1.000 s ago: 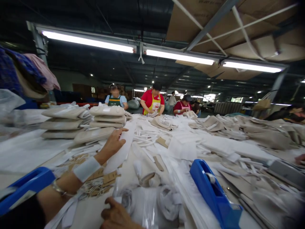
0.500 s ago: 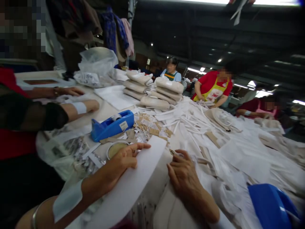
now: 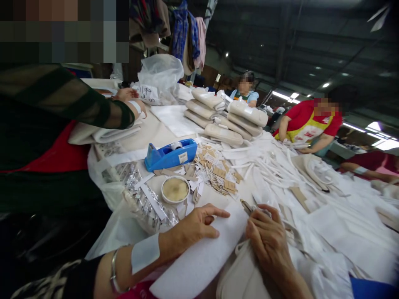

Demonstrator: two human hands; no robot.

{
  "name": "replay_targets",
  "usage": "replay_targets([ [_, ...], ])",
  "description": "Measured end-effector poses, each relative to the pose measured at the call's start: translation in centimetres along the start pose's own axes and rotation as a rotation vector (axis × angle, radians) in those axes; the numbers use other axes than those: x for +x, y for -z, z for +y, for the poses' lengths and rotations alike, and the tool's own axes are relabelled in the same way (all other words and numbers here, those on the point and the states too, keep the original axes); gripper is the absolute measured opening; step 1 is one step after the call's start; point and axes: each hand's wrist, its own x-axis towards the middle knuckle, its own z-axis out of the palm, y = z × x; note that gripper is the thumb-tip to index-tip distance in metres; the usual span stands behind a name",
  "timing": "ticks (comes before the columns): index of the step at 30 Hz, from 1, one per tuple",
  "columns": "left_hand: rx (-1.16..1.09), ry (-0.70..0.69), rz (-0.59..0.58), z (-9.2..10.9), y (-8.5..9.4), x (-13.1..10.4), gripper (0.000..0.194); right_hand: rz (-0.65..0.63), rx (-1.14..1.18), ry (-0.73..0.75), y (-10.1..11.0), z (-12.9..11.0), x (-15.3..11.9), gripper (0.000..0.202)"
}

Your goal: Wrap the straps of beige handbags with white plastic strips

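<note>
A long white padded sheet with a rounded end slants across the front of the table. Resting on its upper side is my left hand, index finger stretched forward and thumb apart. My right hand is closed around a small metal tool, whose brass-coloured tip pokes out beside the sheet's far end; the rest of the tool is hidden in the fingers. Beige folded fabric lies beneath my right hand. Just beyond my left hand stands a round tub of yellowish paste.
A blue tape dispenser stands behind the tub, with brown tags heaped beside it. Folded beige pieces are stacked farther back. White strips spread rightward. A co-worker's arm reaches in at left; other people work across the table.
The view has swung left, so things appear farther right. The co-worker at left has shifted, and folded fabric shows under that arm. My hands keep nearly the same pose by the white sheet.
</note>
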Motion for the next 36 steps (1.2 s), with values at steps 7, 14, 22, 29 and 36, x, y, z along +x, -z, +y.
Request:
replay_targets([
  [7,0.151,-0.128,-0.075,-2.6,-0.4,2.4,0.056,0.015,-0.005,-0.004,-0.7,-0.1,0.1,0.036],
  [14,0.26,-0.046,-0.029,-6.0,-1.8,5.8,0.045,-0.002,-0.003,-0.009,-1.8,0.4,-0.2,0.038],
  [22,0.951,-0.3,-0.216,-2.0,1.4,1.1,0.042,-0.196,-0.099,-0.035,-5.3,0.8,-0.8,0.045],
  [29,1.148,-0.406,-0.505,0.6,4.5,-5.2,0.062,-0.205,-0.098,-0.043,-5.4,0.9,-0.8,0.046],
  [36,0.902,-0.431,-0.453,-1.3,2.9,-3.5,0.03,-0.317,0.052,-0.003,-4.1,0.9,0.2,0.04],
])
